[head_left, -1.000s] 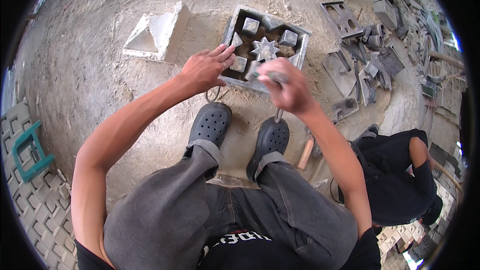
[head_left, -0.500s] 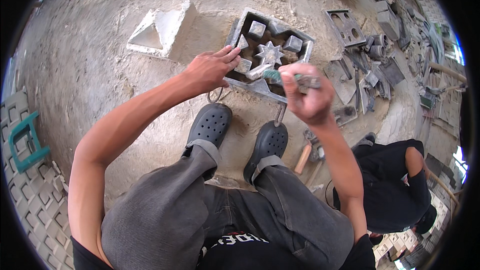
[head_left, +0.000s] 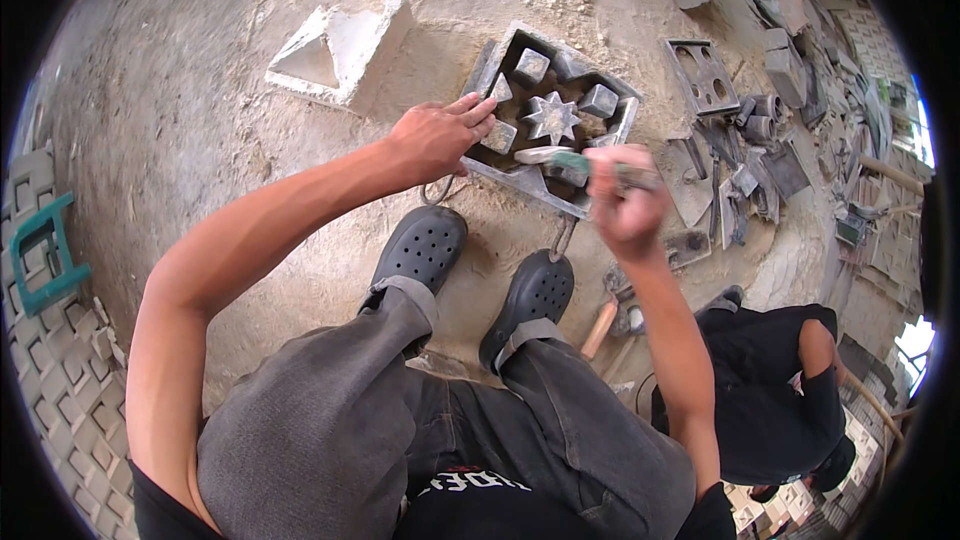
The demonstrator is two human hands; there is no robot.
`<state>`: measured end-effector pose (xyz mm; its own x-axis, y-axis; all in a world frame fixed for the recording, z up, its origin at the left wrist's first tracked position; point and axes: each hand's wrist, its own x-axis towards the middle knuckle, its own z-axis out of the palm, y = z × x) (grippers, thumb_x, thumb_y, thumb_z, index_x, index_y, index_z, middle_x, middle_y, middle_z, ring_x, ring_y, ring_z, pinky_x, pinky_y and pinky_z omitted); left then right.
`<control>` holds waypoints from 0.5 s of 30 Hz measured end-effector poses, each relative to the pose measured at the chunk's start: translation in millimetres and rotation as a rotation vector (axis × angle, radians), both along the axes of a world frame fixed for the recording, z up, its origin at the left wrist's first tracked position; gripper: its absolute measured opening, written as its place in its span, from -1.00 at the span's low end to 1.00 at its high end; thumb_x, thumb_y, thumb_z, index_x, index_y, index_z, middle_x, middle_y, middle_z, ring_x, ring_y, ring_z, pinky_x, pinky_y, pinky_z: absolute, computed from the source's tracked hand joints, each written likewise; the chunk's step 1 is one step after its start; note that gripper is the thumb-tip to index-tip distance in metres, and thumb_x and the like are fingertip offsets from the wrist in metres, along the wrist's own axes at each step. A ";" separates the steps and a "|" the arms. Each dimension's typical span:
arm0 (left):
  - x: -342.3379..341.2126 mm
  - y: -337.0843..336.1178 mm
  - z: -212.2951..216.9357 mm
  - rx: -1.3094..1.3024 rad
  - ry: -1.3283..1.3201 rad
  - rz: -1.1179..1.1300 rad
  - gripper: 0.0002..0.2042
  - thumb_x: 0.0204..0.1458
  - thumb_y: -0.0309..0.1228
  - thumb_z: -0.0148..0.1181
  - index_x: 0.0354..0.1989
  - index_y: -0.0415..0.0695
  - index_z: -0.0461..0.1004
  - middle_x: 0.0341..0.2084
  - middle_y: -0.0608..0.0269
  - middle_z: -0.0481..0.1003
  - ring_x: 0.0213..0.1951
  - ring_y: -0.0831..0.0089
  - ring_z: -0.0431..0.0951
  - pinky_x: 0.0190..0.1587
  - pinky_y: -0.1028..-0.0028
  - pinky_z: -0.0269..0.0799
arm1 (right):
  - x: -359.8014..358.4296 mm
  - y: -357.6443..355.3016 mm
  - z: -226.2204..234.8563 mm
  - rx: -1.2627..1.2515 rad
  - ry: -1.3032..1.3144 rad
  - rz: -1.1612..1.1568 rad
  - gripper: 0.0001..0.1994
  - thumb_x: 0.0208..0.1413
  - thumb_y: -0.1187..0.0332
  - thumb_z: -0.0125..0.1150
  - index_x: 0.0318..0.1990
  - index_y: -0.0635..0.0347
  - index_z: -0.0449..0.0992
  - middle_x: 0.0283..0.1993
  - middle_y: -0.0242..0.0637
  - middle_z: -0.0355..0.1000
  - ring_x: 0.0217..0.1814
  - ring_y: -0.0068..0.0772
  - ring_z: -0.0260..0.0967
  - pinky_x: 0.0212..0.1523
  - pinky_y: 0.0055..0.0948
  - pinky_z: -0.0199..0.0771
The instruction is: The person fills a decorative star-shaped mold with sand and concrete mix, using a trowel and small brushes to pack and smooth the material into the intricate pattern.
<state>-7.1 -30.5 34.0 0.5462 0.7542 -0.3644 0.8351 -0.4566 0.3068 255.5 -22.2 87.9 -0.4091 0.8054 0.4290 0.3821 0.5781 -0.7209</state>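
A square grey metal mould [head_left: 627,127] lies on the ground in front of my feet. Inside it stand an eight-pointed star [head_left: 552,118] and several block-shaped cores around it. My left hand [head_left: 437,140] rests on the mould's left side, fingers stretched out over the rim. Closed around a brush [head_left: 568,160], my right hand [head_left: 628,202] is above the mould's near right corner. The brush has a pale head and a green band; motion blurs it. Its head is over the near part of the mould, but I cannot tell whether it touches.
A white cast block [head_left: 345,60] with a triangular hollow lies to the left. Scattered metal parts [head_left: 755,155] and a plate with holes [head_left: 703,77] lie right. A wooden-handled tool [head_left: 600,328] is near my right foot. Another person [head_left: 765,380] crouches at right; a green stool [head_left: 45,252] stands left.
The brush head has swung slightly right and nearer to me across the mould, with my right hand. My left hand stays on the rim. The whole view has shifted a little.
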 end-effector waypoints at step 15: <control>1.2 2.5 -6.1 -0.002 -0.011 -0.019 -0.17 -0.04 -0.14 0.40 0.41 -0.13 0.19 0.49 0.23 0.04 0.48 0.28 0.06 0.37 0.28 0.28 | -4.2 1.3 -32.4 0.027 -0.183 0.052 -0.79 0.14 0.33 0.42 -0.28 0.22 0.49 -0.38 -0.27 0.49 -0.49 -0.23 0.47 -0.52 -0.33 0.46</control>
